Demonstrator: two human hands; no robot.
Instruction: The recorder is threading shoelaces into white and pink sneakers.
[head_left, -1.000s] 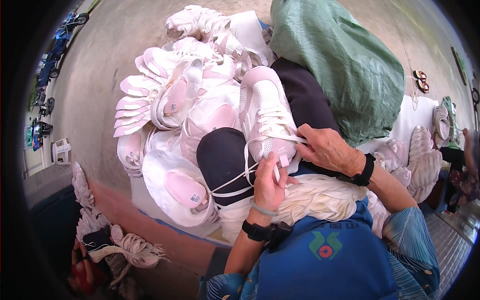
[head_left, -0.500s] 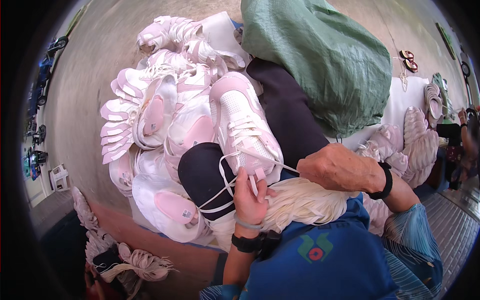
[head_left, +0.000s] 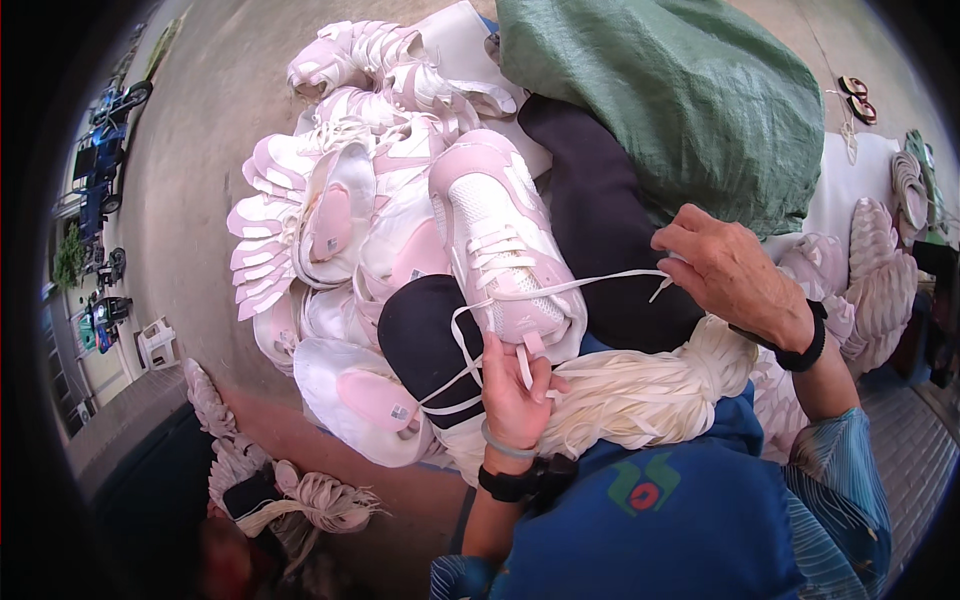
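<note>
A white and pink shoe upper (head_left: 502, 220) lies across my lap, toe pointing away, with a white shoelace (head_left: 600, 279) threaded through several of its eyelets. My left hand (head_left: 515, 395) is closed at the near end of the upper, around the pink-tabbed tongue. A loop of lace hangs beside that hand over my dark-clad knee. To the right of the upper, my right hand (head_left: 728, 262) pinches the lace near its tip and holds it stretched sideways. Just below the upper, a thick bundle of cream laces (head_left: 640, 405) rests on my lap, against my blue apron (head_left: 650, 520).
Many similar uppers (head_left: 330, 215) are heaped to the left. A green sack (head_left: 680, 110) covers part of my right leg (head_left: 580, 180). More uppers (head_left: 880, 290) lie at the right. Sandals (head_left: 856, 98) sit on the ground farther off, and a white chair (head_left: 157, 342) stands far left.
My right hand has moved up and to the right, drawing the lace out longer. My left hand keeps its hold at the tongue. The whole view has shifted slightly.
</note>
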